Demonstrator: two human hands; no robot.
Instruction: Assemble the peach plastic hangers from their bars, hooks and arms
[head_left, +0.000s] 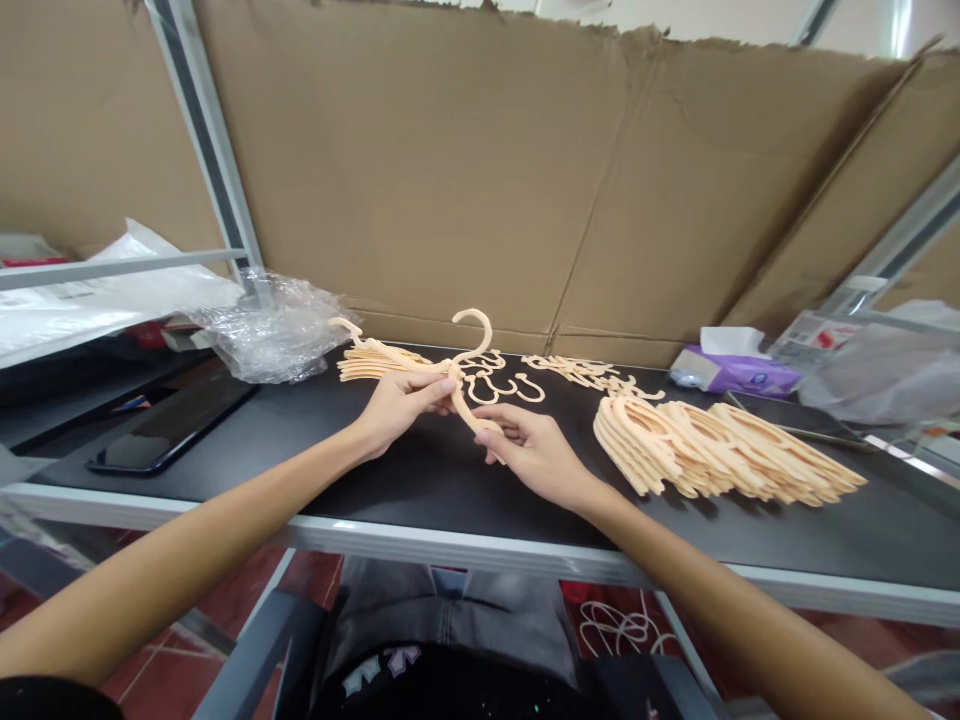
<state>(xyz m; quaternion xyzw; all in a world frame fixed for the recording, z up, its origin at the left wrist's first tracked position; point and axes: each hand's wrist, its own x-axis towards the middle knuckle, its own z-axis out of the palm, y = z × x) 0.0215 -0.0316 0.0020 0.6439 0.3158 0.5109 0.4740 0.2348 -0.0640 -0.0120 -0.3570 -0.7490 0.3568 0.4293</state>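
A peach plastic hanger (466, 362) is held just above the black tabletop (420, 480) by both hands. My left hand (397, 405) pinches it near the base of its hook. My right hand (532, 450) grips the hanger's right arm with curled fingers. Just behind my hands lie several loose peach hooks (510, 385). A small pile of hanger bodies (375, 360) sits behind my left hand, and a thin row of more peach parts (585, 372) lies further right.
A large fanned stack of peach hangers (720, 450) lies at the right. A dark phone (169, 425) rests at the left, with crumpled clear plastic (270, 325) behind it. A purple tissue pack (731, 370) stands at the back right. Cardboard (480, 170) walls off the rear.
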